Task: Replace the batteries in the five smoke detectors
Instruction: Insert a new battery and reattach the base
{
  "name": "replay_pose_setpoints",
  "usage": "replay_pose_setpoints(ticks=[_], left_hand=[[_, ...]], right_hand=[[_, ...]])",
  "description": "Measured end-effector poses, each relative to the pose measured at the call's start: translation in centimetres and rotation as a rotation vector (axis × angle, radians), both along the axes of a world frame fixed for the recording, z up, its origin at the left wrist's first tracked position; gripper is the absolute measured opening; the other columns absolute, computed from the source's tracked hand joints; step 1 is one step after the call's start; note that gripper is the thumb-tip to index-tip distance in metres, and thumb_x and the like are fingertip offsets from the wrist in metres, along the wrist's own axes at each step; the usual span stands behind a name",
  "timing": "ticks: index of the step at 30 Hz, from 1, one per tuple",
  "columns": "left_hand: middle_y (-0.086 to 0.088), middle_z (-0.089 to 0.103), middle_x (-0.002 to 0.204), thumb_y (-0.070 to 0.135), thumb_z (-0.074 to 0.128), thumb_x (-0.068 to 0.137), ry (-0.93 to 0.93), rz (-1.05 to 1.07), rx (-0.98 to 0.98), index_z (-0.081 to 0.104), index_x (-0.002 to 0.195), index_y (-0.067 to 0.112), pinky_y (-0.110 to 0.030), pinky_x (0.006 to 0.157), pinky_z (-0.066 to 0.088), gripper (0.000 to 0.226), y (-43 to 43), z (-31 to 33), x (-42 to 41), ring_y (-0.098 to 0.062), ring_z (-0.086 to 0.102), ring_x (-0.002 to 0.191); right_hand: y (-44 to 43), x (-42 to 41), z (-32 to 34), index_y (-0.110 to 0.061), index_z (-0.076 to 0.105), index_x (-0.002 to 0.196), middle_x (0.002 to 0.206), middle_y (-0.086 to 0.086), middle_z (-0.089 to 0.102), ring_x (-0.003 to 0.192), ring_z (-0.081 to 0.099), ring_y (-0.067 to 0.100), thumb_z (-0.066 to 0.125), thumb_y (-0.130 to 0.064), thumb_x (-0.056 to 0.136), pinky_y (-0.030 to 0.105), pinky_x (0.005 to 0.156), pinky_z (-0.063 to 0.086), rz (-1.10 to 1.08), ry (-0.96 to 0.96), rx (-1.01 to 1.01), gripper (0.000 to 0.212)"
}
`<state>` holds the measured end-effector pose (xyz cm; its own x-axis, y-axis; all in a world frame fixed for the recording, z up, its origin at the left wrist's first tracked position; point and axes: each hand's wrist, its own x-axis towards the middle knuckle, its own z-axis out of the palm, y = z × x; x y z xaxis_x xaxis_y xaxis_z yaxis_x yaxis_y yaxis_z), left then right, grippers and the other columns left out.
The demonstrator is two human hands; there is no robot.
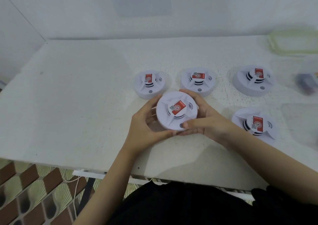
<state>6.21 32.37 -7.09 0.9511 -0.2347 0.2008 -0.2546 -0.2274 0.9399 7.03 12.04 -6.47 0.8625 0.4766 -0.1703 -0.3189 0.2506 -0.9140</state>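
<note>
A round white smoke detector with a red label on top is held just above the table between both hands. My left hand wraps its left side and underside. My right hand grips its right side, thumb on the front rim. Several more detectors of the same kind rest on the white table: one at the back left, one behind the held one, one at the back right and one at the near right. No batteries can be made out.
A clear plastic container with a pale green rim stands at the far right corner. A dark blurred object lies at the right edge. The table's front edge runs just below my forearms; tiled floor and a cable show beneath.
</note>
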Motion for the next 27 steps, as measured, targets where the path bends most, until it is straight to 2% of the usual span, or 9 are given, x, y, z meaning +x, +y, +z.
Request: replay_pose_setpoints(ticks=[2, 5, 9, 11, 14, 20, 27], left_hand=[[-0.003, 0.065, 0.127, 0.016, 0.091, 0.059, 0.084, -0.029, -0.027, 0.047, 0.14, 0.011, -0.04, 0.092, 0.055, 0.092, 0.24, 0.06, 0.3, -0.02, 0.063, 0.116], [-0.009, 0.07, 0.116, 0.019, 0.09, 0.054, 0.167, -0.048, -0.066, 0.045, 0.142, 0.013, -0.047, 0.085, 0.058, 0.099, 0.47, 0.12, 0.45, -0.024, 0.069, 0.106], [-0.01, 0.075, 0.1, 0.017, 0.091, 0.051, 0.179, -0.041, -0.055, 0.046, 0.141, 0.016, -0.037, 0.077, 0.06, 0.101, 0.44, 0.22, 0.32, -0.024, 0.073, 0.091], [-0.01, 0.075, 0.098, 0.005, 0.093, 0.053, 0.181, -0.039, -0.041, 0.047, 0.141, 0.016, -0.033, 0.077, 0.06, 0.101, 0.36, 0.29, 0.34, -0.024, 0.073, 0.089], [-0.009, 0.075, 0.099, -0.005, 0.089, 0.055, 0.18, -0.047, -0.036, 0.048, 0.141, 0.014, -0.032, 0.077, 0.059, 0.097, 0.29, 0.32, 0.41, -0.025, 0.073, 0.09], [-0.009, 0.073, 0.108, 0.003, 0.089, 0.058, 0.192, -0.071, -0.034, 0.045, 0.143, 0.013, -0.043, 0.082, 0.059, 0.096, 0.36, 0.43, 0.41, -0.026, 0.071, 0.097], [-0.006, 0.073, 0.109, 0.003, 0.088, 0.058, 0.2, -0.074, -0.04, 0.045, 0.144, 0.015, -0.042, 0.081, 0.06, 0.097, 0.39, 0.45, 0.32, -0.025, 0.071, 0.097]], right_hand=[[-0.04, 0.06, -0.17, -0.034, 0.041, 0.134, 0.128, 0.004, 0.056, 0.109, 0.061, 0.031, 0.067, 0.009, 0.065, 0.046, 0.073, 0.056, 0.004, -0.007, 0.003, 0.086], [-0.09, 0.07, -0.3, -0.037, 0.042, 0.132, 0.125, -0.001, 0.058, 0.11, 0.061, 0.027, 0.068, 0.009, 0.063, 0.046, 0.073, 0.056, 0.004, -0.026, 0.006, 0.086], [0.03, -0.07, -0.15, -0.038, 0.042, 0.129, 0.122, -0.004, 0.059, 0.108, 0.061, 0.021, 0.063, 0.011, 0.065, 0.047, 0.073, 0.056, 0.002, -0.058, -0.01, 0.083], [0.05, -0.08, -0.08, -0.038, 0.042, 0.129, 0.122, -0.005, 0.058, 0.108, 0.061, 0.019, 0.063, 0.01, 0.065, 0.046, 0.072, 0.056, 0.003, -0.079, -0.028, 0.083], [0.04, -0.09, -0.07, -0.038, 0.041, 0.129, 0.122, -0.006, 0.058, 0.109, 0.061, 0.018, 0.063, 0.01, 0.065, 0.045, 0.071, 0.056, 0.001, -0.085, -0.03, 0.083], [0.05, -0.08, -0.29, -0.037, 0.041, 0.129, 0.123, -0.005, 0.057, 0.109, 0.06, 0.019, 0.064, 0.01, 0.064, 0.044, 0.07, 0.056, -0.004, -0.094, -0.028, 0.084], [0.09, -0.16, -0.34, -0.037, 0.041, 0.129, 0.122, -0.006, 0.057, 0.11, 0.06, 0.018, 0.063, 0.01, 0.064, 0.042, 0.069, 0.056, -0.008, -0.11, -0.027, 0.083]])
